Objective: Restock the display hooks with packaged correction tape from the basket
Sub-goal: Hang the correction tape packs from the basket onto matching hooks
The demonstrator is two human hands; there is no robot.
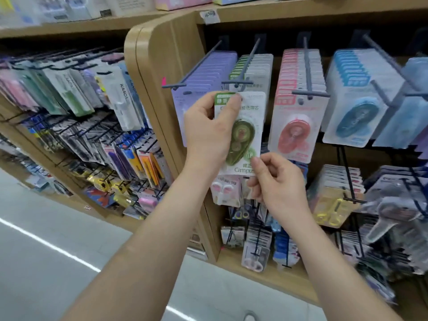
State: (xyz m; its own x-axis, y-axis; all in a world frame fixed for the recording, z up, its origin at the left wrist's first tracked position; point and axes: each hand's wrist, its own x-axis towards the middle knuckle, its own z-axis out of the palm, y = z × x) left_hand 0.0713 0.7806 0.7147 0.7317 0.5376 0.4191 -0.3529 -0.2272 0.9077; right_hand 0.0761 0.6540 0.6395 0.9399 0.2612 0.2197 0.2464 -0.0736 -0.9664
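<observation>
In the middle of the frame both hands hold one green correction-tape pack upright in front of the display. The left hand grips its upper left edge, fingers curled behind the card and the thumb pressed across the green header. The right hand pinches the lower right corner between thumb and forefinger, the other fingers loosely curled below.

The top of the pack sits just under the front end of a dark hook, which already carries a green row of the same packs behind it. Whether the pack's hole is on the hook is hard to tell, since the left hand covers that spot.

A purple row hangs just left of it, a pink row to the right, and a blue row further right. Lower hooks hold scissors and other small goods. A wooden panel closes the unit on the left, and beyond it pens hang along another rack above the pale floor.
</observation>
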